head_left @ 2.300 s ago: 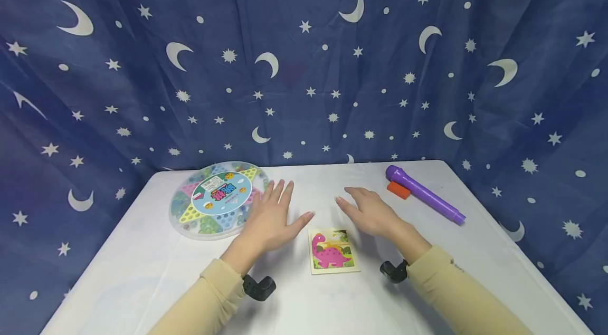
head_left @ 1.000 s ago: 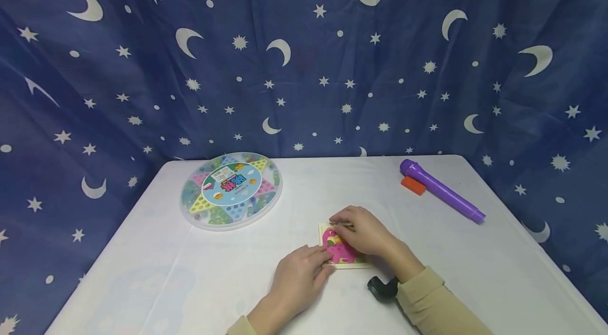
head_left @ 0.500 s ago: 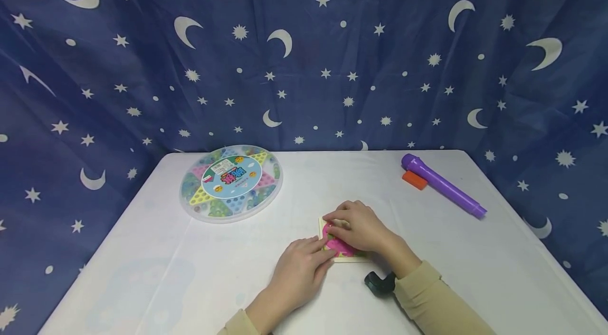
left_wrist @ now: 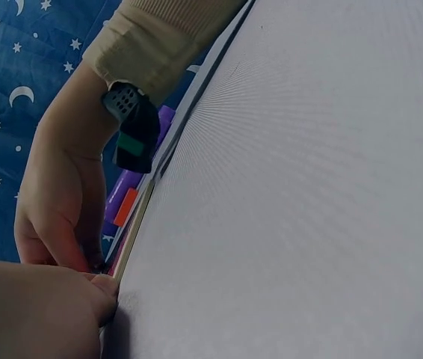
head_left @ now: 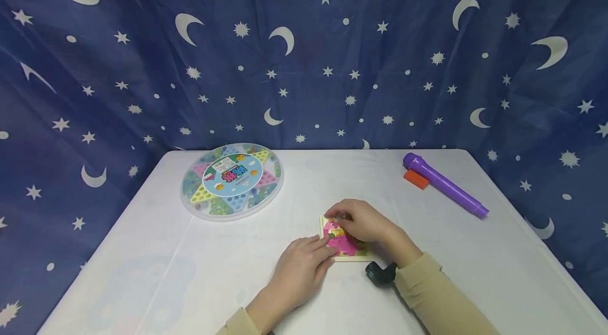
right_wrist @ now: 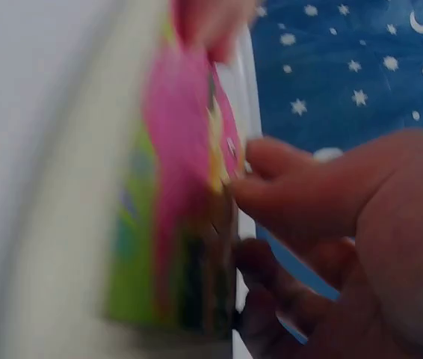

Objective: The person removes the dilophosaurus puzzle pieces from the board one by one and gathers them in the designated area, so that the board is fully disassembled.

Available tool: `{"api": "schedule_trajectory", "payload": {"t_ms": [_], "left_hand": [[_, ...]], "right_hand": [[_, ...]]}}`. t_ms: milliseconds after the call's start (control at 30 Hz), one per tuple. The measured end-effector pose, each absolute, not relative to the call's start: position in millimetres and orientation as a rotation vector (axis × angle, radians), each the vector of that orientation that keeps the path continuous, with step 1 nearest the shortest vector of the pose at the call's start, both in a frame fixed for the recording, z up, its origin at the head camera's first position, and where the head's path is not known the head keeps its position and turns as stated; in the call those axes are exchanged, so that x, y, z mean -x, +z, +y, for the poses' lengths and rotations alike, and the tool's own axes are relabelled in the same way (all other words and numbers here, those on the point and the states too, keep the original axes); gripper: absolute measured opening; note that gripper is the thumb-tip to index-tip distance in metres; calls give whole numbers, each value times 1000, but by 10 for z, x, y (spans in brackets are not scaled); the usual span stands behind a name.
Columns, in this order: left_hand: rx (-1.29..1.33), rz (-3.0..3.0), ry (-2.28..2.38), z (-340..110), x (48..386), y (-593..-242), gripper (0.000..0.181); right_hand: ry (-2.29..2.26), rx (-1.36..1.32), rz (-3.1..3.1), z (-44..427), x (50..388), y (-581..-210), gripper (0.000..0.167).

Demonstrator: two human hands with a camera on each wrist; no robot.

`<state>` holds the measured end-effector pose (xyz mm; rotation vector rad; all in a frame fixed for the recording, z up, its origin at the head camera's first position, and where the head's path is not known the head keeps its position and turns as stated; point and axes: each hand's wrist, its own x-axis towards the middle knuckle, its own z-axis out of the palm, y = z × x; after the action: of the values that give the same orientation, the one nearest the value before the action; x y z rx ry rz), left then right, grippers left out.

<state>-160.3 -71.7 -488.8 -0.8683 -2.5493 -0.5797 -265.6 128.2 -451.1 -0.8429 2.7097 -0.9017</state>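
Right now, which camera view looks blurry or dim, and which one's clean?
Head view: evenly lit, star curtain crisp. Left wrist view: dimmer, with a dark shadow on the table beside the left hand. Right wrist view: near edge of the dinosaur board badly blurred, curtain stars behind clearer.

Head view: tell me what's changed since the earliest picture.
The left hand came down and rightward onto the dinosaur puzzle, at its left side; the right hand came leftward onto its upper part, any grip unclear. The round game board, purple stick and orange block stayed put.
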Motion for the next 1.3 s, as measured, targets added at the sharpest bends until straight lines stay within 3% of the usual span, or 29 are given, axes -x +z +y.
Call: {"api": "schedule_trajectory", "payload": {"t_ms": [700, 1300], "left_hand": [[869, -2543, -609, -675, 1581, -4900, 21], [868, -2598, -574, -721, 1593, -4844, 20]], "right_hand": [[-769, 840, 2502, 1345, 2891, -4319, 35], [-927, 827, 2494, 1310, 2847, -4366, 23]]}}
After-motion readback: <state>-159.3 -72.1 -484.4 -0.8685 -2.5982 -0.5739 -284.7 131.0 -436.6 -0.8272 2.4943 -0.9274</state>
